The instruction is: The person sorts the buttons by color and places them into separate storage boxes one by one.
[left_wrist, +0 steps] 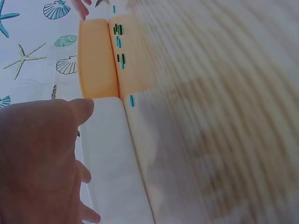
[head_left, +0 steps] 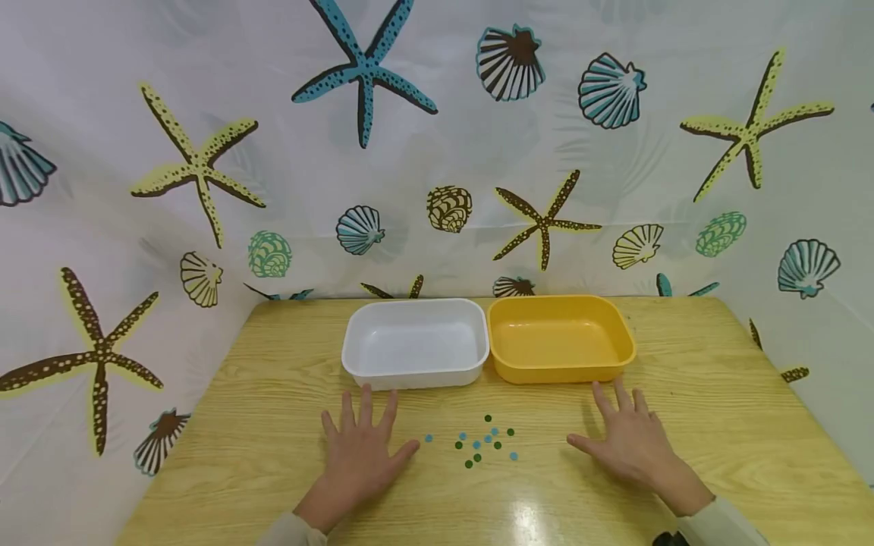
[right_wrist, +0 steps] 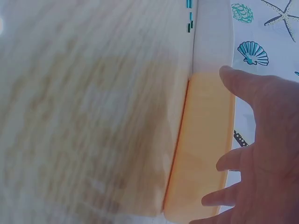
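My left hand [head_left: 360, 453] lies with spread fingers over the table in front of a white tray [head_left: 414, 353]. My right hand [head_left: 631, 444], fingers likewise apart, is in front of a yellow tray [head_left: 560, 345]. Neither holds anything. Between the hands, several small round discs are scattered on the wood, some dark green [head_left: 459, 445], others light blue [head_left: 514, 456]. The left wrist view shows my left thumb [left_wrist: 83, 111] extended; the right wrist view shows my right thumb [right_wrist: 233, 78] the same way. Whether the palms touch the table cannot be told.
Both trays stand side by side at the back of the wooden table [head_left: 273, 402], their near ends touching or almost so. A white cloth [head_left: 437, 152] printed with starfish and shells hangs behind the table and along both sides.
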`<state>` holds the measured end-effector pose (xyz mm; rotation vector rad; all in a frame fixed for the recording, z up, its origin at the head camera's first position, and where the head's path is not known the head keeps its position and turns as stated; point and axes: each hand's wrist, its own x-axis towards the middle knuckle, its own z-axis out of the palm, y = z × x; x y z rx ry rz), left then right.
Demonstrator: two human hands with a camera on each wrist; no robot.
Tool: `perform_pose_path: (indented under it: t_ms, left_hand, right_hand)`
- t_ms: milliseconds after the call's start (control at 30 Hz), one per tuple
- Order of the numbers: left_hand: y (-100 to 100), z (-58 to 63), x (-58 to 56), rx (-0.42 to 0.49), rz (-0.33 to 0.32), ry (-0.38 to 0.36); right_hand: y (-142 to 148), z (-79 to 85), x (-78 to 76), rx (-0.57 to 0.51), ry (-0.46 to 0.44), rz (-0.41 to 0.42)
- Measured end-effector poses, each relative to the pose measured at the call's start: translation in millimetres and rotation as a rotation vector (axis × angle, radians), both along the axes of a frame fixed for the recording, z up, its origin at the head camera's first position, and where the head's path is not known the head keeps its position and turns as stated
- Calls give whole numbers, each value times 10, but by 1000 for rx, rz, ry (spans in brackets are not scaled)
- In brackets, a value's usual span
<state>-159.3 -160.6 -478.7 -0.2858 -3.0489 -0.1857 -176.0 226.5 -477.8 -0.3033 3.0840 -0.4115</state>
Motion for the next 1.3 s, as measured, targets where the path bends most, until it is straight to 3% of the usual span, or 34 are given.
perform_pose_path:
  t_ms: [200, 367, 467, 567, 767, 1033, 1300]
  left_hand:
    - [-71, -59, -7, 28, 35, 86]
    - [-166, -71, -33, 41, 51, 192]
    - [-227, -44, -97, 67, 27, 281]
    - [-278, 2, -194, 107, 1, 317]
    - [-345, 66, -411, 176, 11, 237]
    - [-416, 41, -598, 187, 26, 138]
    - [-495, -35, -778, 230, 53, 89]
  right_hand:
    - [-38, 4, -22, -56, 23, 52]
    - [-79, 16, -39, -193, -38, 128]
    - [-106, 23, -58, -292, -86, 177]
    - [-137, 27, -90, -374, -134, 232]
    - [-244, 27, -142, -468, -227, 301]
    - [-373, -53, -232, -471, -230, 407]
    - [-563, -96, -332, -439, -235, 438]
